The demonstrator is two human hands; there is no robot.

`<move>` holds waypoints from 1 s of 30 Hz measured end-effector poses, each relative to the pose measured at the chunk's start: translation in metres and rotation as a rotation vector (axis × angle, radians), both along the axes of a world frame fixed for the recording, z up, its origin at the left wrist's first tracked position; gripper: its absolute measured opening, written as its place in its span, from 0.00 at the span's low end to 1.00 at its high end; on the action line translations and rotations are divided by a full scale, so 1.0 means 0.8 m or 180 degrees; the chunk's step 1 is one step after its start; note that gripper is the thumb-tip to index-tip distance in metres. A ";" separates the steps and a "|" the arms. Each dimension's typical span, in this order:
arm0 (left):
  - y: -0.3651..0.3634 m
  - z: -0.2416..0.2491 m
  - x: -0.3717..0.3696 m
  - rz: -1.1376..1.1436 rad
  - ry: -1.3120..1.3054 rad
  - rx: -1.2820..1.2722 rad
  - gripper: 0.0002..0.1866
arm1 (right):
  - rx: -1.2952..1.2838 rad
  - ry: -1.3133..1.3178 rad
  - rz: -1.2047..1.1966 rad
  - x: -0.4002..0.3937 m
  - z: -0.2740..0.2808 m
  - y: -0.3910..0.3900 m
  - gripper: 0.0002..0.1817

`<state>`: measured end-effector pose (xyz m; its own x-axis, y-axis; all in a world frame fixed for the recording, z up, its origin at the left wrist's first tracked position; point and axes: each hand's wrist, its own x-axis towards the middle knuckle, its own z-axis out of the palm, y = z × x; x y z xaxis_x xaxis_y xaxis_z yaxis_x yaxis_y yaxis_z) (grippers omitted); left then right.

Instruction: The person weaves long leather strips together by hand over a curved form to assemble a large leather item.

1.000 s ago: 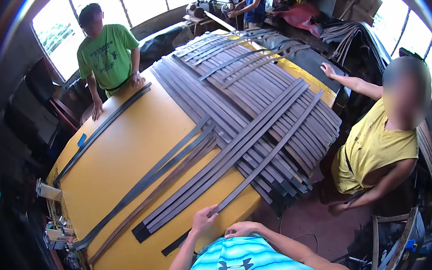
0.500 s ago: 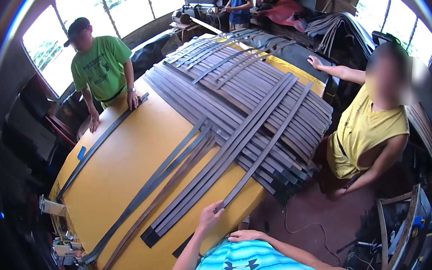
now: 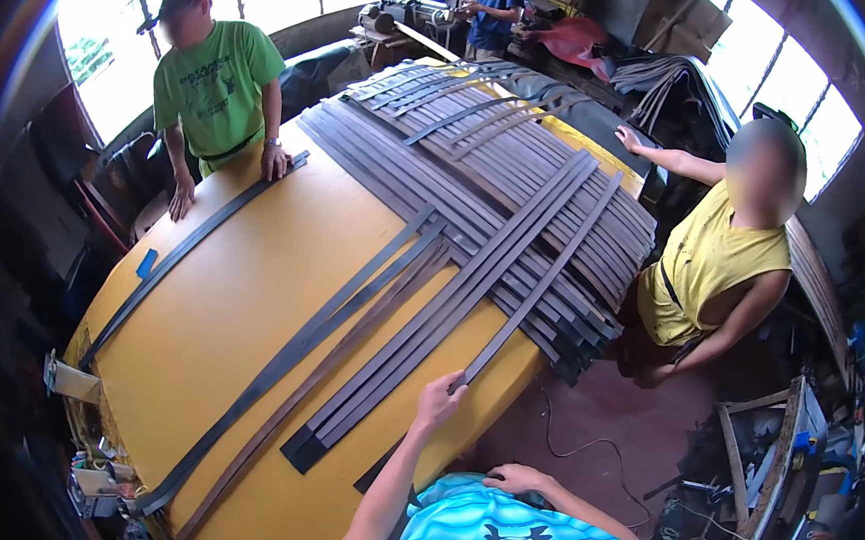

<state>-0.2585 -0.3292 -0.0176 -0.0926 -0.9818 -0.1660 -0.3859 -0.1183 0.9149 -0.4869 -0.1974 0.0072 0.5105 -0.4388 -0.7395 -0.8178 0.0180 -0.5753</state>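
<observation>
My left hand (image 3: 440, 401) is closed on the near end of a long grey strip (image 3: 542, 285), which runs away from me over a layer of other strips. Left of it, several long grey strips (image 3: 427, 342) with dark ends lie side by side on the yellow-topped table (image 3: 243, 257). My right hand (image 3: 518, 479) rests at my waist by the blue shirt, fingers loosely extended, apart from the strips. Across the table's far half spread many overlapping grey strips (image 3: 519, 176). A brown strip (image 3: 314, 382) and dark strips (image 3: 252, 413) lie lengthwise further left.
A person in green (image 3: 219, 95) leans on the table's far left edge, near another dark strip (image 3: 194, 243). Someone in yellow (image 3: 719, 260) stands at right, one hand on the far end. A person in blue (image 3: 493, 13) stands behind. A cord (image 3: 590, 452) lies on the floor.
The view has shifted slightly. My left hand still grips the strip's end. My right hand remains at my waist, and the other people have hardly moved.
</observation>
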 end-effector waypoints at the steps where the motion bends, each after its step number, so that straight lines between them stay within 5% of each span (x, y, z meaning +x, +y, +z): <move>1: -0.002 0.001 0.000 0.0024 0.0021 -0.0004 0.23 | -0.0004 0.0021 0.0024 0.001 0.008 0.004 0.34; 17: -0.003 -0.020 0.007 -0.0086 0.0437 0.0109 0.24 | -0.0733 -0.0553 -0.2390 0.067 -0.026 0.025 0.21; 30: -0.007 -0.016 0.011 -0.0232 0.0638 0.0178 0.24 | -0.0494 -0.0475 -0.2425 0.048 -0.088 0.021 0.25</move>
